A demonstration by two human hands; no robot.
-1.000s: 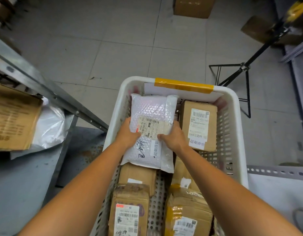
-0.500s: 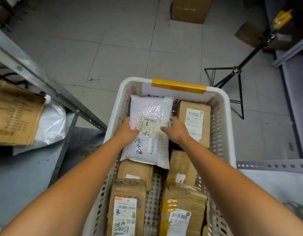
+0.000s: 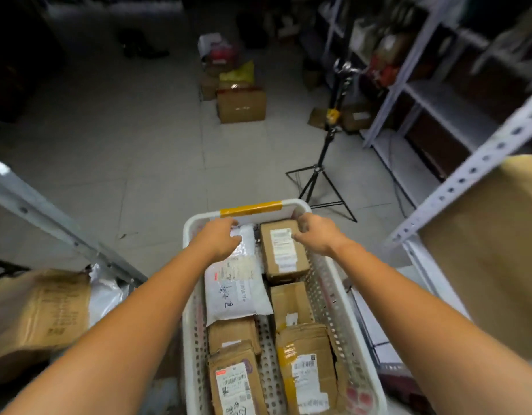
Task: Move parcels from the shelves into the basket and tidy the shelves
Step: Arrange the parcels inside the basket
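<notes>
A person's two hands sit apart at the 12 o'clock end of a white basket (image 3: 293,202), just short of the yellow tape (image 3: 251,208) on its far rim. The left hand (image 3: 218,239) lies palm down on the far end of a white padded envelope (image 3: 235,292). The right hand (image 3: 317,233), fingers curled, touches the far corner of a brown box (image 3: 284,253). Motion blur hides whether either hand grips its parcel or only presses it. The envelope lies flat in the basket's left half, its long axis running 12 to 6 o'clock, in line with the basket. The box sits just beside it at 3 o'clock. More brown parcels (image 3: 306,363) fill the near end. With these apparently settled, the sorting looks well along but not finished. A brown parcel (image 3: 40,313) waits on the shelf at 9 o'clock, nearer the left hand. A large brown package (image 3: 483,250) stands on the rack at 3 o'clock, nearer the right hand. Either reach would mean drawing that arm back toward 6 o'clock first and swinging out sideways, clear of the basket wall and the slotted shelf post. A tripod (image 3: 318,181) stands on the tiled floor beyond the basket at 1 o'clock
</notes>
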